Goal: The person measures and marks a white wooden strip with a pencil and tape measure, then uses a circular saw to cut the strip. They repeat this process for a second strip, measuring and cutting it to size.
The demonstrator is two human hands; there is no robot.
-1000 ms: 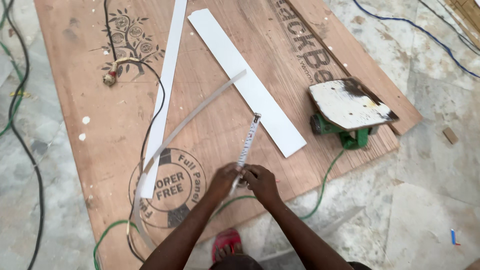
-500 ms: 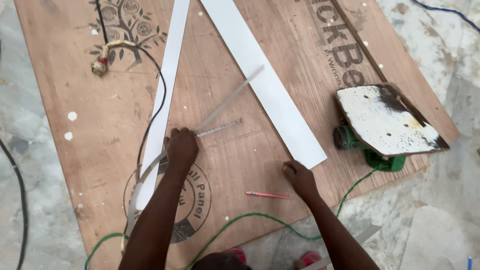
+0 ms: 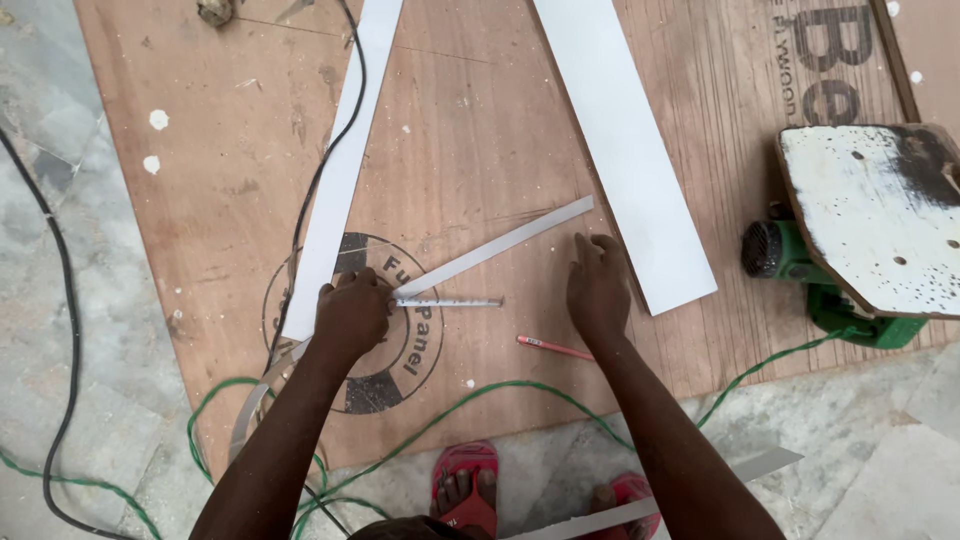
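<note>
1. Head view, lower middle of the frame: the left hand (image 3: 352, 318) is closed over the case end of a tape measure (image 3: 447, 302), whose blade is now seen laid flat and pulled out rightward on the plywood sheet (image 3: 470, 130).
2. A second ago both hands were bunched together on the tape; they are now well apart.
3. The right hand (image 3: 598, 285) is pressed flat, fingers spread, nothing held, touching the near edge of the wide white strip (image 3: 625, 150) at centre right.
4. A thin grey strip (image 3: 500, 246) is crossed just above the tape, running up to the right.
5. A red pencil (image 3: 553, 347) has been set down, just below the right hand and untouched.
6. By this reading, measuring is under way and marking is not yet done.
7. A green power tool (image 3: 800, 270) is parked at the right edge, under a paint-spattered board (image 3: 870, 215).
</note>
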